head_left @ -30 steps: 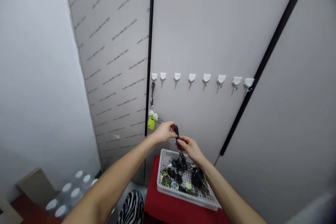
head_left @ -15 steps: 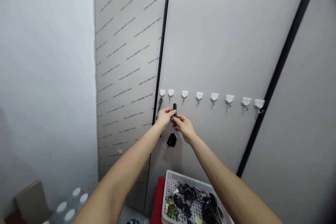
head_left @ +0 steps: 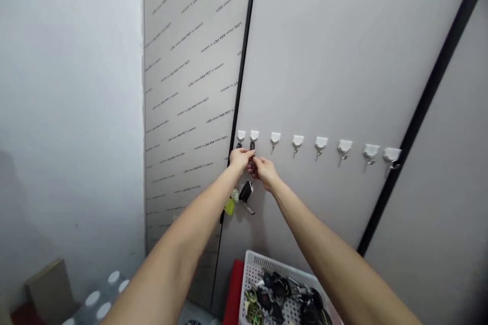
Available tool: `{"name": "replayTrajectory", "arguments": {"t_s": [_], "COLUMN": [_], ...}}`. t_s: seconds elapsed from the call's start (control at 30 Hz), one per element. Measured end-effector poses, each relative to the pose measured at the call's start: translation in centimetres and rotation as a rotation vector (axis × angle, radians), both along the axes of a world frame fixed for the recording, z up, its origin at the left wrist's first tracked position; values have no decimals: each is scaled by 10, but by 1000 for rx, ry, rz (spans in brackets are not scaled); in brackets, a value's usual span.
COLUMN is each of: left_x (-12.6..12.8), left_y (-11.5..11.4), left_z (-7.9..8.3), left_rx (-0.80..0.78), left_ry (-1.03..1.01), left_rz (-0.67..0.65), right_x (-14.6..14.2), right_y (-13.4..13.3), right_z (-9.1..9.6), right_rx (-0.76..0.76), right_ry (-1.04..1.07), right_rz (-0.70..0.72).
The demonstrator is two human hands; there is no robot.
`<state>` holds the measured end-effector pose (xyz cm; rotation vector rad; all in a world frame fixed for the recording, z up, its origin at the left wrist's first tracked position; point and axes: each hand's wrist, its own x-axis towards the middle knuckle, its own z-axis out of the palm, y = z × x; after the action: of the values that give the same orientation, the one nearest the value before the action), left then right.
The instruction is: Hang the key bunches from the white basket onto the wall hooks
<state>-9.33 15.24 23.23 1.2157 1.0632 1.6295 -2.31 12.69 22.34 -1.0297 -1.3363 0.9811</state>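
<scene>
A row of several white hooks (head_left: 321, 142) runs across the grey wall panel. Both my hands are raised to the second hook from the left (head_left: 254, 135). My left hand (head_left: 240, 158) and my right hand (head_left: 264, 171) pinch the black strap of a key set right under that hook. A black car key fob (head_left: 246, 191) dangles from the strap below my hands. A key set with a yellow-green tag (head_left: 229, 206) hangs from the first hook (head_left: 241, 135), partly hidden by my left forearm.
A white perforated basket (head_left: 259, 263) with several key sets stands on a red surface (head_left: 231, 294) at the bottom. White bottle caps (head_left: 102, 292) and a cardboard piece (head_left: 43, 289) are at the lower left. A black strip (head_left: 427, 101) runs diagonally on the right.
My hands lifted the black key set out of the basket up to the second hook. The view tilted upward, so the basket sank to the bottom edge.
</scene>
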Motion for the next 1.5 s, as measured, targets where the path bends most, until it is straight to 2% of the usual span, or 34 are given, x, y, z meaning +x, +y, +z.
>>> {"name": "replayTrajectory", "arguments": {"t_s": [0.27,0.5,0.6,0.7,0.8,0.9,0.97,1.07,1.17,1.3,1.4,1.5], "left_x": [2,3,2,-1,-2,0,4,16,29,45,54,61], "left_y": [13,7,3,-1,-8,-22,-36,-57,-75,-88,-90,-91], "left_z": [1,3,0,-10,-33,-71,-102,-149,-186,-213,-224,-232], "left_rx": [-50,-58,-50,-39,23,127,132,39,-7,49,77,112], "left_ry": [165,370,452,563,619,642,677,763,903,1132,1266,1346], "left_rz": [109,289,326,351,351,293,176,-41,-189,-291,-322,-366], "right_x": [-3,0,2,10,30,59,81,113,140,162,168,169], "right_y": [6,21,19,10,-3,-23,-40,-64,-85,-104,-112,-114], "right_z": [2,-6,-11,-18,-33,-61,-86,-130,-168,-197,-203,-202], "right_rx": [6,107,178,191,153,131,80,-47,-129,-165,-109,-70], "right_ry": [-123,-351,-451,-523,-566,-661,-750,-866,-988,-1139,-1240,-1378], "right_rz": [-99,-236,-287,-306,-294,-208,-149,-102,-78,-75,-74,-178]}}
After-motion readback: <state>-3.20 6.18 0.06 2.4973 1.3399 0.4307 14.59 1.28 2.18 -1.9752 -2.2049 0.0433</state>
